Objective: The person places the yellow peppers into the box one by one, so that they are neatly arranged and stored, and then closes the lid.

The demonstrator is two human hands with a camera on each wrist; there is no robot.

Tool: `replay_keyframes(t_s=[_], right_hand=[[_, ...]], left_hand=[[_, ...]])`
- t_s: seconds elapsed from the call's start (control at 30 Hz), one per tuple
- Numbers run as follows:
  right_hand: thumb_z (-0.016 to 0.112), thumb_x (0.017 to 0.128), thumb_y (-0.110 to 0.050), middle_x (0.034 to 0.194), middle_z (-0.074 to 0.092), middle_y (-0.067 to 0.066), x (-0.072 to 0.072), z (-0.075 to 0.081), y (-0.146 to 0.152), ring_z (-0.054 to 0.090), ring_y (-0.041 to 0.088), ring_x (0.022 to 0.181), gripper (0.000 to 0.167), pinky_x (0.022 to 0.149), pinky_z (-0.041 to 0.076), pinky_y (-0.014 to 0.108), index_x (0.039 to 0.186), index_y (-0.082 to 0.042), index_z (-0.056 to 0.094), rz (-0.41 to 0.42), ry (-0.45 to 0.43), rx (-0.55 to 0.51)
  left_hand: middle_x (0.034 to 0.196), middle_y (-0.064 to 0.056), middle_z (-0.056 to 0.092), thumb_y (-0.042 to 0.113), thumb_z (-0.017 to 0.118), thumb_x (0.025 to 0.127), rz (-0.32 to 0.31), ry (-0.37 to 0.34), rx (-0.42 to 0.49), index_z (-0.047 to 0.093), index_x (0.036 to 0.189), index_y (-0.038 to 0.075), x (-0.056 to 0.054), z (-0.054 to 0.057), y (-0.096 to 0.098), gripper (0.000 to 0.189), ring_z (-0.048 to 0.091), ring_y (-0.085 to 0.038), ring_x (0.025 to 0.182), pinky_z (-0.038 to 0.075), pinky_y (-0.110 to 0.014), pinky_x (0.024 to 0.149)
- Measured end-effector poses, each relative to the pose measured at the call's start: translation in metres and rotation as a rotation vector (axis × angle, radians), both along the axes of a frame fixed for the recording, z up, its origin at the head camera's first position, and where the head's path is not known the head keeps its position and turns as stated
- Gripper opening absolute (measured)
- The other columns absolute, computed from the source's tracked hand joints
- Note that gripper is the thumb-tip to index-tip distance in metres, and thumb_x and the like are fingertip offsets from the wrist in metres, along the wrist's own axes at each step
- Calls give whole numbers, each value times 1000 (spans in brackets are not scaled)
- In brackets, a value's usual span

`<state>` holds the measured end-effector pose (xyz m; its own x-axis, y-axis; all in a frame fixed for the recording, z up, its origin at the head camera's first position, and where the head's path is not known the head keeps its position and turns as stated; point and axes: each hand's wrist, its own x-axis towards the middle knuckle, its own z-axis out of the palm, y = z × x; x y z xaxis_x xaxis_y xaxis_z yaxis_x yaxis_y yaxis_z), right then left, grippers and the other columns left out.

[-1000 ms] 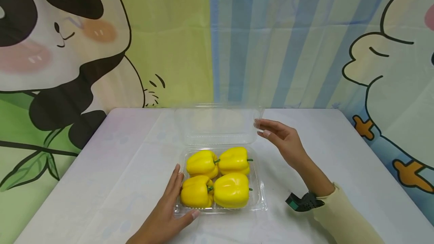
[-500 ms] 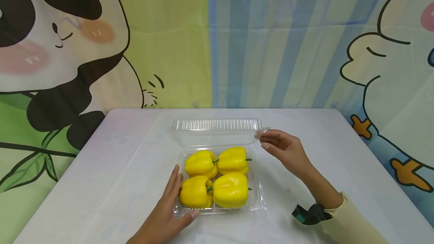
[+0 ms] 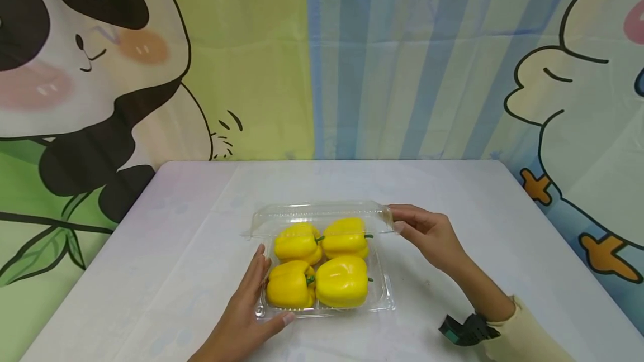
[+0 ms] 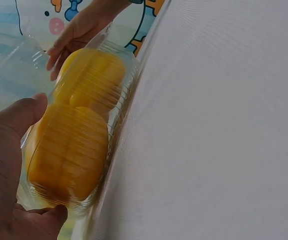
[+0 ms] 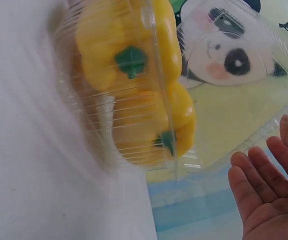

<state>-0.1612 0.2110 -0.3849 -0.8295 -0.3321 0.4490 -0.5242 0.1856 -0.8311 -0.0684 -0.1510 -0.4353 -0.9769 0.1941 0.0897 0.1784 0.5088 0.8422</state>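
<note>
A clear plastic clamshell container sits on the table, with several yellow bell peppers in its base. Its hinged lid leans partway over the back peppers. At the lid's right edge, my right hand pinches the rim between thumb and fingers. My left hand rests against the base's front left corner, fingers straight along the left side and thumb at the front edge. Through the clear wall in the right wrist view, green stems show on the peppers.
A white cloth covers the table. Behind it hangs a curtain printed with a panda and other cartoon figures. A black strap circles the right wrist by a cream sleeve.
The lid has swung forward from standing up behind the base to slanting over the back peppers. My right hand has come down and nearer with its edge; the left hand has stayed put.
</note>
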Motion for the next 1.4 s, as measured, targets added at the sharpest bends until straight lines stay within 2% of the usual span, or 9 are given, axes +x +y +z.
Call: replay_keyframes(t_s=[0.17, 0.3, 0.47, 0.63, 0.7, 0.9, 1.03, 1.17, 1.4], right_hand=[[60, 92, 7, 126, 63, 7, 3, -5, 2, 64, 17, 107, 27, 81, 55, 31, 117, 1, 67, 27, -5, -7], [60, 91, 8, 127, 63, 8, 5, -9, 6, 65, 18, 104, 28, 77, 56, 30, 117, 0, 68, 45, -6, -2], [57, 93, 8, 133, 58, 13, 8, -11, 6, 61, 19, 113, 28, 84, 54, 31, 120, 1, 65, 107, -45, -9], [54, 96, 5, 136, 56, 14, 12, -10, 3, 56, 21, 121, 32, 93, 49, 32, 127, 1, 61, 128, -67, -3], [53, 97, 5, 136, 56, 15, 13, -11, 2, 56, 22, 121, 35, 93, 48, 31, 131, 1, 58, 127, -58, 10], [53, 96, 7, 141, 52, 12, 20, -11, 4, 51, 20, 126, 44, 97, 44, 32, 139, -3, 51, 136, -82, 54], [53, 94, 11, 143, 49, 15, 24, -12, 4, 47, 21, 130, 49, 100, 42, 33, 141, -1, 48, 171, -65, 58], [53, 93, 12, 146, 44, 18, 26, -16, 3, 42, 21, 134, 53, 103, 39, 32, 144, 0, 44, 208, -42, 55], [58, 93, 5, 157, 27, 13, 29, -27, -3, 24, 15, 143, 66, 107, 34, 35, 152, -7, 31, 202, -53, 124]], left_hand=[[161, 4, 10, 39, 89, 67, 44, -43, 108, 4, 157, 32, -1, 1, -1, 125, 31, -19, 140, 32, -41, 105], [161, -3, 11, 30, 83, 77, 25, -6, 124, 2, 157, 29, -2, -2, -2, 114, 32, -24, 139, 32, -42, 104], [161, -13, 8, 14, 46, 104, -28, 31, 294, -1, 157, 28, -1, -1, -7, 73, 30, -32, 138, 34, -30, 103], [161, -16, 5, 27, 13, 109, -11, -24, 427, 1, 157, 29, 1, 6, -11, 49, 29, -33, 137, 30, -16, 100], [161, -15, 4, 34, 10, 108, 8, -43, 412, 3, 157, 29, 1, 7, -12, 50, 27, -35, 139, 31, -21, 102], [160, -17, 15, 30, 16, 108, 22, -43, 379, 11, 157, 17, 2, 7, -10, 51, 26, -42, 138, 26, -60, 103], [160, -13, 17, 25, 17, 108, -3, -50, 409, 17, 156, 13, 3, 9, -11, 50, 27, -38, 138, 34, -39, 106], [161, -7, 14, 27, 17, 108, -45, -74, 408, 18, 157, 17, 2, 10, -11, 50, 18, -31, 142, 26, -22, 105], [162, -2, 9, 21, 23, 109, -29, -10, 238, 13, 158, 21, 0, 2, -9, 50, 6, -19, 145, 13, -8, 103]])
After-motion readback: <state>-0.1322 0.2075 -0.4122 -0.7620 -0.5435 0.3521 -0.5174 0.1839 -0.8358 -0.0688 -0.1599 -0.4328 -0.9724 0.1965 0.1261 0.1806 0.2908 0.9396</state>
